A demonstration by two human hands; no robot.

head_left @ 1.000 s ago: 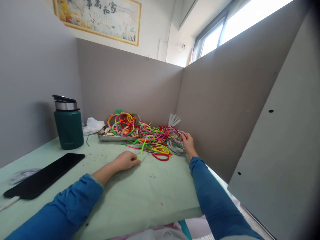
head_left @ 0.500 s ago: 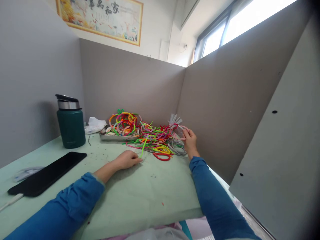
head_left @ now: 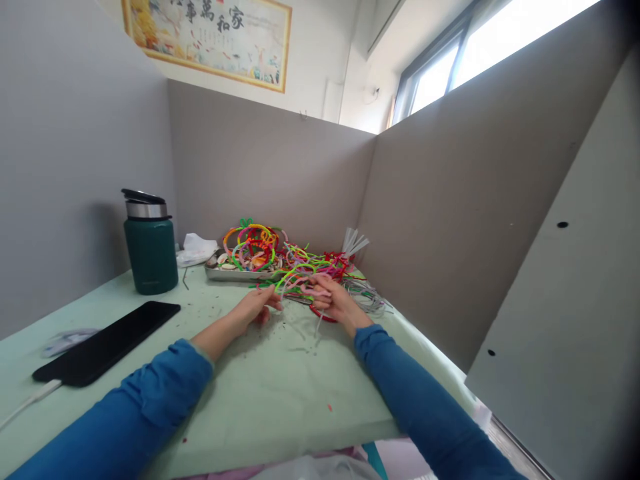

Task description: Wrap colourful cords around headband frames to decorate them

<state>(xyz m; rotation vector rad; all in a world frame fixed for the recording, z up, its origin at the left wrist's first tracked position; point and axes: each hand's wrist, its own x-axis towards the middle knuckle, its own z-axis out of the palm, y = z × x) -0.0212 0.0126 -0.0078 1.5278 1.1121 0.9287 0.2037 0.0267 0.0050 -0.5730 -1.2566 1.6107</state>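
Pink fuzzy stems are held in my right hand, whose fingers are closed round them over the front of a colourful pile of stems. To its left is my left hand, with the fingers bent together near a pale strand; what they pinch is too small and blurred to name. Behind my hands, a metal tray holds small pieces and several coloured rings. A bundle of clear strips stands at the back of the pile, and grey wire loops lie to the right.
A green bottle stands at the left, with a black phone and white cable in front. White tissue is beside the tray. Grey partitions enclose the pale green table.
My right hand has moved left and toward me, from the clear strips to near my left hand, bringing pink stems. My left hand has risen slightly off the table.
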